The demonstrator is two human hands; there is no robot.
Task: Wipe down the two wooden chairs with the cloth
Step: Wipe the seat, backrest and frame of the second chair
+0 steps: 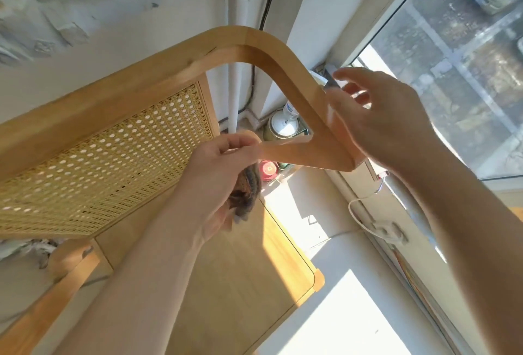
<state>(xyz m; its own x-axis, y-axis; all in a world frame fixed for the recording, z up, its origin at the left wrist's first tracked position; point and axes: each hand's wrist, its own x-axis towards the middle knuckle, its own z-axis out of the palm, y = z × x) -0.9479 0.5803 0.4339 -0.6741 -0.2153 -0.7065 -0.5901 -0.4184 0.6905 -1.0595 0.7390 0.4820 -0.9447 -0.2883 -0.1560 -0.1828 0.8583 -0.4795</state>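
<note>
A light wooden chair [158, 71] with a woven cane back panel [113, 173] fills the left and middle of the view. Its curved armrest [300, 100] loops toward the window. My left hand [220, 182] grips a dark striped cloth [246, 193] bunched in its palm, with the fingers at the armrest's lower strut. My right hand [379, 119] hovers beside the armrest's outer edge with fingers spread and relaxed, holding nothing. The chair seat [226, 284] lies below my arms. Only this one chair is in view.
A large window [452, 77] runs along the right, with its sill [396, 213] close to the armrest. A white cable [359, 213] lies on the sill. A white jar [283, 125] and a red-lidded item [268, 169] stand in the corner behind the chair. White pipes [237, 43] climb the wall.
</note>
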